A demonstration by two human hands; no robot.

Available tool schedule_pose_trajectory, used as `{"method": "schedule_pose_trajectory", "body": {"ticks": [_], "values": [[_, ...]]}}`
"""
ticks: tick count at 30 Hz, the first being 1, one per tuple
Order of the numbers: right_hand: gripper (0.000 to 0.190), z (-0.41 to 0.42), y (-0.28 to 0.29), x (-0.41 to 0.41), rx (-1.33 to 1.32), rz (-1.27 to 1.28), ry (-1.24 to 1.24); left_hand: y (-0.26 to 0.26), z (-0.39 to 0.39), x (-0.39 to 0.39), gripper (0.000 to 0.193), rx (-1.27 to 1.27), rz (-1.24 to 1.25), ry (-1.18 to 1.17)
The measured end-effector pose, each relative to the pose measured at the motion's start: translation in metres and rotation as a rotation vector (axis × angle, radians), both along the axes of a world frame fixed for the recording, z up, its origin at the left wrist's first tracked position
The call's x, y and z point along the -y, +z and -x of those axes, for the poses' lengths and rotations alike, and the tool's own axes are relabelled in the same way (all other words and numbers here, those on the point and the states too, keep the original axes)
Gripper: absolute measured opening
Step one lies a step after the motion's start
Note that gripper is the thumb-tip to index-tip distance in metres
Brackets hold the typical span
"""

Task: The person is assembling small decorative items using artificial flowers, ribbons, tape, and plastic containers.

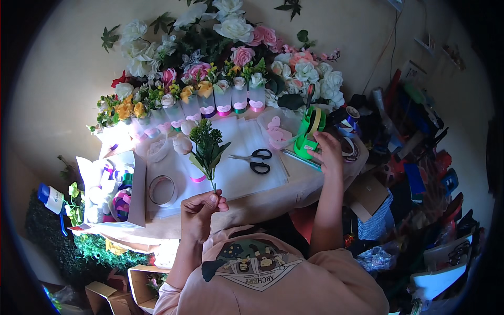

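Note:
Pinched between thumb and fingers of my left hand [202,210] is the stem of an artificial green sprig [206,141], held upright over the table. Pale artificial rosebuds [182,143] show just left of its leaves. My right hand [328,151] is at a green tape dispenser [304,145] holding a tape roll [314,121]. Its fingers are by the tape, and whether they grip its end is hidden. Black-handled scissors [256,160] lie on white sheets [232,185] between the hands. A wide tape roll [162,191] sits left of my left hand.
Small flower-filled vases with pink heart labels [223,108] line the table's back, before larger artificial flowers [236,29]. A white box [138,193] of ribbon rolls stands at left. A clear tub [271,122] holds pink paper hearts. Boxes and clutter [366,193] crowd the right side.

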State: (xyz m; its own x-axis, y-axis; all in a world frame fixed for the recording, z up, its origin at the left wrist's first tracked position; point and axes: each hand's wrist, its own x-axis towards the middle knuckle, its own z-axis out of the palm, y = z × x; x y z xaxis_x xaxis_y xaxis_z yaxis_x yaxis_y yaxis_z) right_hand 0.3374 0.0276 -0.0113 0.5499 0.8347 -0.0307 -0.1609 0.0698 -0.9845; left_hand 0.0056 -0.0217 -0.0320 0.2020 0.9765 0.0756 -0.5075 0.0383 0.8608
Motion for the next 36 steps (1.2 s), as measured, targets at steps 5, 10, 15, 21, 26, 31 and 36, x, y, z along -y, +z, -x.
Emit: {"method": "schedule_pose_trajectory", "body": {"ticks": [5,10,15,21,26,31,36], "values": [[0.018,0.003,0.006,0.004,-0.017,-0.012,0.012,0.0,-0.002,-0.001,0.018,-0.053,-0.046,0.052],[0.019,0.017,0.0,0.009,-0.043,-0.071,-0.034,0.0,-0.003,0.0,0.018,-0.074,-0.051,0.075],[0.013,0.026,-0.015,0.009,-0.044,-0.143,-0.126,0.003,-0.003,0.001,0.016,-0.079,-0.027,0.096],[0.01,0.033,-0.033,0.006,0.013,-0.165,-0.19,0.01,-0.002,0.002,0.017,-0.009,0.029,0.093],[0.009,0.013,-0.058,-0.002,0.363,-0.225,-0.279,0.017,0.001,0.003,0.017,0.077,0.037,0.018],[0.01,0.014,-0.05,0.0,0.47,-0.24,-0.284,0.018,0.004,0.005,0.017,0.092,0.036,0.02],[0.009,0.005,-0.044,0.004,0.579,-0.12,-0.228,0.02,0.006,0.006,0.017,0.133,0.017,-0.004]]}}
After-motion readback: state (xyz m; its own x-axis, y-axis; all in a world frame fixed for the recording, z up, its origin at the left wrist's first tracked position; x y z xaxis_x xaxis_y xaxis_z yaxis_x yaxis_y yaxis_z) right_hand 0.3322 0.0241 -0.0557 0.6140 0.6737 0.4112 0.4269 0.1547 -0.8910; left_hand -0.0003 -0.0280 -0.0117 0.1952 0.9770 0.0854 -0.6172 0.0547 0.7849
